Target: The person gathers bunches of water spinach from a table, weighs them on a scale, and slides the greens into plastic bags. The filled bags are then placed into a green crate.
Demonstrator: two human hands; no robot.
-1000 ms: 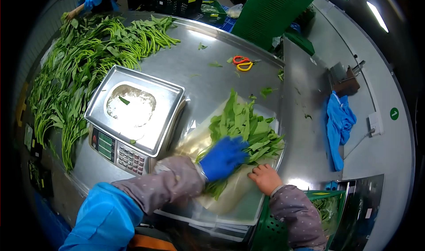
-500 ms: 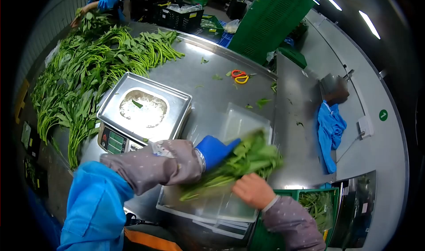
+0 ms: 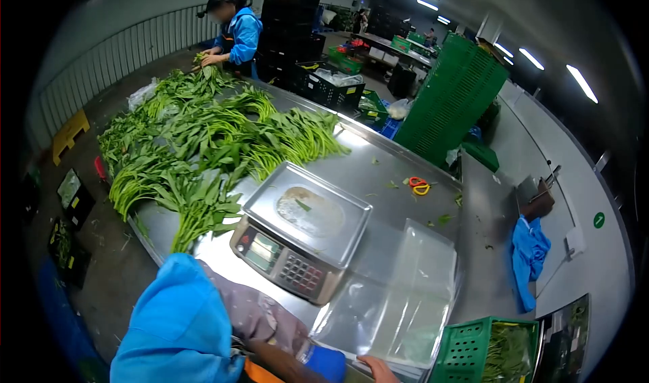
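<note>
My left hand [image 3: 326, 364], in a blue glove, is at the bottom edge of the view, close to the near edge of the steel table. Its fingers are hidden. Just right of it, part of my bare right hand [image 3: 378, 369] shows, cut off by the frame. Whatever either hand holds cannot be seen. Beyond them lie clear plastic bags [image 3: 412, 295], stacked flat. Left of the bags stands a scale [image 3: 297, 268] with a steel pan [image 3: 307, 210] and a small leaf scrap on it.
Leafy green stalks [image 3: 216, 136] cover the table's far left. Red-and-yellow scissors [image 3: 420, 186] lie near the far right edge. A green crate [image 3: 466, 352] holds bagged greens at lower right. Across the table, a person in blue [image 3: 245, 35] handles stalks. Tall green crates [image 3: 453, 102] stand behind.
Both hands have drawn down toward me, to the bottom edge. The bunch of leafy greens they handled over the bags is out of sight. My view has tilted up and left.
</note>
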